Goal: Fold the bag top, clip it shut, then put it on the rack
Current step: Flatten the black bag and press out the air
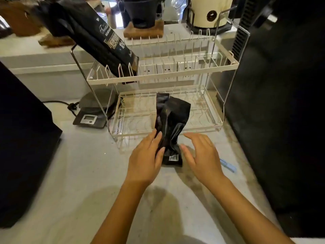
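Observation:
A small black foil bag (171, 127) stands upright on the grey counter, just in front of the white two-tier wire rack (163, 78). Its top is crumpled and unfolded. My left hand (146, 155) rests its fingertips against the bag's left side. My right hand (200, 155) hovers open just right of the bag, fingers spread, not touching it. A light blue clip (227, 165) lies on the counter behind my right hand. A larger black printed bag (98, 37) leans in the left end of the rack's upper tier.
A digital scale (95, 110) with a cable sits left of the rack. Tall black appliances (284, 103) flank the counter on the right and on the left (22, 147). A cream canister (209, 11) and a dark pot on a wooden block (142, 16) stand behind.

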